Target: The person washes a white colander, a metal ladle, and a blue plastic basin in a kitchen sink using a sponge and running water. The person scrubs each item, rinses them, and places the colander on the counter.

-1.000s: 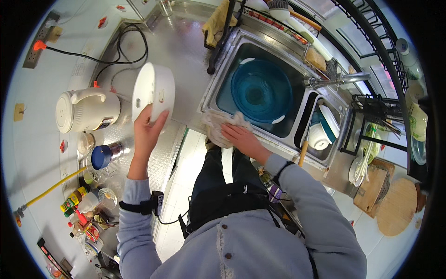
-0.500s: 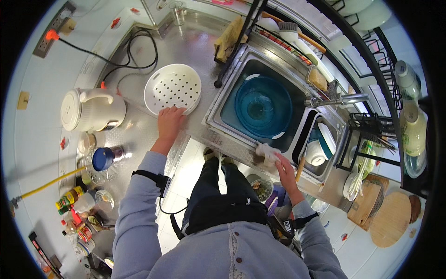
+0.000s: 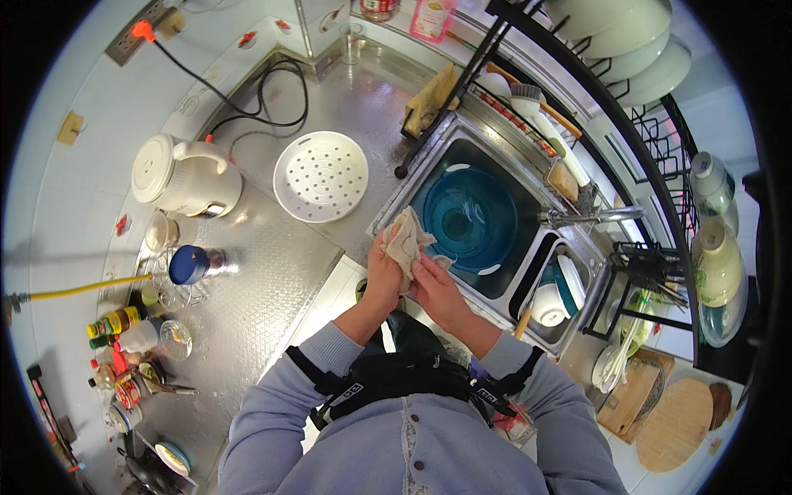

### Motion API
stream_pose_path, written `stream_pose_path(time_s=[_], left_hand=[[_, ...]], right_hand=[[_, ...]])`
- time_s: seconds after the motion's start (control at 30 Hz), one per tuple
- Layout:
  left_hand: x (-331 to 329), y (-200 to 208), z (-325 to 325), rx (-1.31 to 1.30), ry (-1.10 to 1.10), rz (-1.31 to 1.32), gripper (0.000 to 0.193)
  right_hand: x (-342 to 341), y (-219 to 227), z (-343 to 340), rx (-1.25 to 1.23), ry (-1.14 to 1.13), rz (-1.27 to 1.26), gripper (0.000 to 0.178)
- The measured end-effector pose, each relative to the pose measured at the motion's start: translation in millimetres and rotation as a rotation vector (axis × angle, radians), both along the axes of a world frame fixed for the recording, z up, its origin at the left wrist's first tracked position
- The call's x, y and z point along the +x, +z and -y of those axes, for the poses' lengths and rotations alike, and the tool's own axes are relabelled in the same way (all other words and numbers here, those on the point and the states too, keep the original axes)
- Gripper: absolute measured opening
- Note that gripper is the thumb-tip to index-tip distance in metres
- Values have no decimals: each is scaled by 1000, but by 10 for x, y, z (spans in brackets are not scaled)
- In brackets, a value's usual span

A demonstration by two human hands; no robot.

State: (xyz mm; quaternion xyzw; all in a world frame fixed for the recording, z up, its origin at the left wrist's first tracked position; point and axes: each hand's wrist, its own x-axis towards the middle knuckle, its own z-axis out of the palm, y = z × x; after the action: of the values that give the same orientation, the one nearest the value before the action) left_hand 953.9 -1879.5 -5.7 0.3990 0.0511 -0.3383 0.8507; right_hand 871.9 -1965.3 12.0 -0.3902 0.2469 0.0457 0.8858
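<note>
Fingers of the left hand (image 3: 381, 276) and right hand (image 3: 440, 289) pinch the bunched cloth (image 3: 405, 239) between them, apparently to steady it from both sides, near the basin (image 3: 505, 216). With the colander (image 3: 320, 177) resting on the counter (image 3: 264, 264), neither hand must support it.

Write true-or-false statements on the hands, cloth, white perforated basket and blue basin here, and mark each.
1. The left hand and right hand both hold the cloth. True.
2. The white perforated basket rests on the metal counter. True.
3. The left hand touches the white perforated basket. False: neither hand touches it.
4. The blue basin sits in the larger sink compartment. True.
5. The cloth lies inside the blue basin. False: it is in the hands.
</note>
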Motion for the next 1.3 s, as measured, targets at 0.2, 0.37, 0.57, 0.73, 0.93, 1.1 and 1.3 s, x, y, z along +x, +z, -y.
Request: stream_pose_path(time_s=[0.2,0.37,0.57,0.73,0.93,1.1,1.3], left_hand=[[-10,-393,-204,333,-222,350,31],[-134,-356,-374,636,-446,714,40],[-388,104,11,328,-819,78,46],[-697,115,619,259,-777,407,31],[-642,208,574,479,-463,1138,12],[-684,204,652,307,-735,752,13],[-655,-38,227,558,-1154,657,20]], right_hand=[[-99,-95,190,-228,175,90,34],[-757,-37,652,-189,45,-45,34],[-1315,258,1185,-47,-234,-91,33],[-1199,162,1128,33,-37,52,29],[-1137,238,1289,-506,-27,73,23],[-1130,170,1333,-879,176,223,18],[-1217,-530,1639,-744,507,-44,27]])
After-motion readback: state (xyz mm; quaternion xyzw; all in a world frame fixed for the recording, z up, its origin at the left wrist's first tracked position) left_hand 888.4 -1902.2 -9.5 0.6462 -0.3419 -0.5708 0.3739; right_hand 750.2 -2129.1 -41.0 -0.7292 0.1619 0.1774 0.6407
